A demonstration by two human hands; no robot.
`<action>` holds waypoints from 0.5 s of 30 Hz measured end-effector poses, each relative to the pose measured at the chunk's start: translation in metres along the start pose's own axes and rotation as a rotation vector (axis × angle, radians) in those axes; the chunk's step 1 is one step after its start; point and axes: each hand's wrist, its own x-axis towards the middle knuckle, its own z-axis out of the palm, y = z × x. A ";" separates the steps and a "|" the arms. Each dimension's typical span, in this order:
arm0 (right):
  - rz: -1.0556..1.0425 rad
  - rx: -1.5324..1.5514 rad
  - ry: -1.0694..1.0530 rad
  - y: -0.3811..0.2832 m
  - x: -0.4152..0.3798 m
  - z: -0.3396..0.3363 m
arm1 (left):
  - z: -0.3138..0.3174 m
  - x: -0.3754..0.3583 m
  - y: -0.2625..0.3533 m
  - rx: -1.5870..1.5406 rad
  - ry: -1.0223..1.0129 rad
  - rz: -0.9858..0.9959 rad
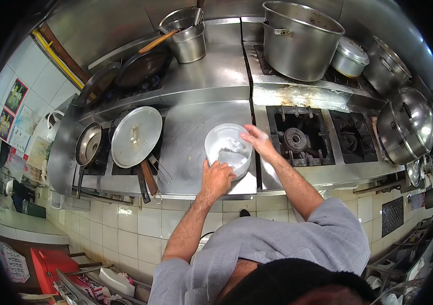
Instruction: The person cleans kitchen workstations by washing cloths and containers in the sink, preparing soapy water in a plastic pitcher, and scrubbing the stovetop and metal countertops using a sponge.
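A round, translucent white plastic tub (pixel 216 136) stands on the steel worktop in front of me, with something clear and shiny inside that I cannot make out. My left hand (pixel 216 179) is closed at the tub's near left rim, with its fingers curled over the edge. On the far right side, my right hand (pixel 259 142) grips the rim, thumb and fingers around it. Part of the tub's near wall is hidden behind my left hand.
Left of the tub, a large lid (pixel 140 140) and a frying pan (pixel 88 145) sit over burners, handles jutting toward me. A gas burner (pixel 295 140) lies to the right. A stockpot (pixel 300 43), a smaller lidded pot (pixel 349 58) and a steel pot (pixel 188 46) stand behind.
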 end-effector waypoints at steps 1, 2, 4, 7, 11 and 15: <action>0.246 0.172 -0.107 -0.006 -0.014 0.003 | -0.002 -0.010 0.001 -0.004 -0.043 -0.033; 0.205 0.194 -0.163 -0.009 -0.024 0.010 | -0.003 -0.020 0.001 -0.002 -0.039 -0.026; 0.163 0.075 -0.251 0.002 -0.032 0.021 | -0.006 -0.043 0.001 -0.003 0.081 0.043; 0.124 -0.382 -0.358 -0.025 -0.051 0.040 | -0.015 -0.081 0.001 -0.017 0.072 0.031; -0.014 -0.584 -0.455 -0.024 -0.082 0.082 | -0.035 -0.141 -0.003 -0.047 0.097 0.010; -0.100 -0.572 -0.442 -0.025 -0.127 0.148 | -0.059 -0.214 -0.020 -0.090 0.104 0.003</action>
